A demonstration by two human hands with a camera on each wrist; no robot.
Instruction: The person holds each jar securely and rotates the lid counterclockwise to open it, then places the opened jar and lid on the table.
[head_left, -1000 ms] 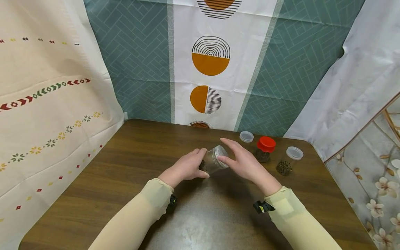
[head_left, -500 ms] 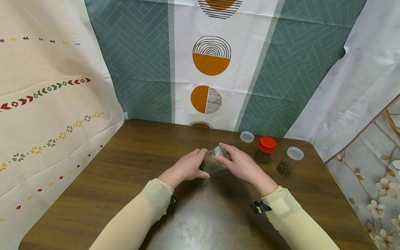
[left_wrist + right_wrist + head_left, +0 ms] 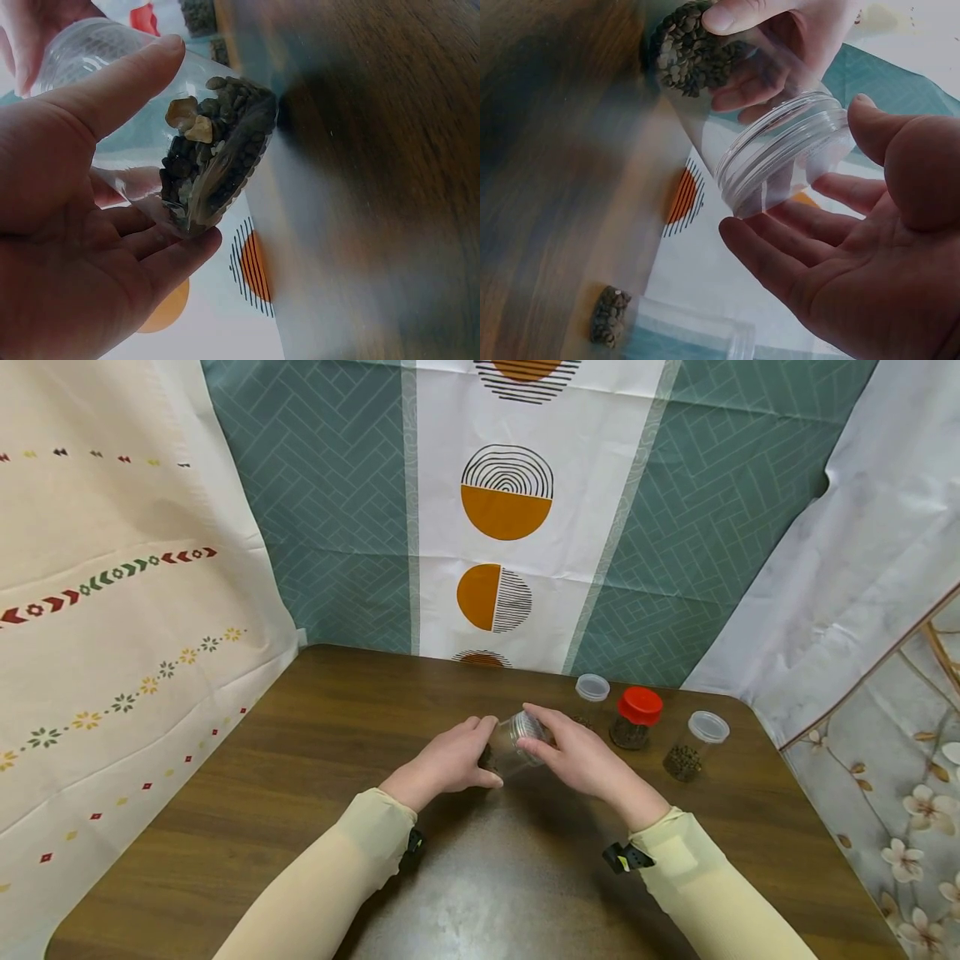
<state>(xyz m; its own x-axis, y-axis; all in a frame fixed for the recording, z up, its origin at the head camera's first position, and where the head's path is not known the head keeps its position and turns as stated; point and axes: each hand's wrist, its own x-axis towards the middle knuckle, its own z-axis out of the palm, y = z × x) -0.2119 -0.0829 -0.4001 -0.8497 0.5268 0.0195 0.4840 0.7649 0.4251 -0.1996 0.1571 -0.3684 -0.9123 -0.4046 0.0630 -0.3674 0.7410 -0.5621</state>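
A clear plastic jar (image 3: 507, 749) is tilted over the wooden table, its top toward the right. My left hand (image 3: 448, 756) grips the jar's body near the bottom, thumb on the near side and fingers around the far side. Dark pebbles (image 3: 225, 124) with a few pale ones lie in the jar's lower end in the left wrist view. My right hand (image 3: 581, 758) holds the clear ridged lid (image 3: 784, 154) between thumb and fingers. The fingers' far side is partly hidden in the head view.
Right of my hands stand a jar with a red lid (image 3: 640, 706), a clear-lidded jar (image 3: 684, 762) with small stones, and another clear-lidded jar (image 3: 592, 688) behind my right hand. A patterned cloth (image 3: 495, 510) hangs along the table's (image 3: 352, 693) back edge.
My right hand has moved slightly left and down, and its thumb and fingers have come around the jar's lid. My left hand and the jar have hardly moved.
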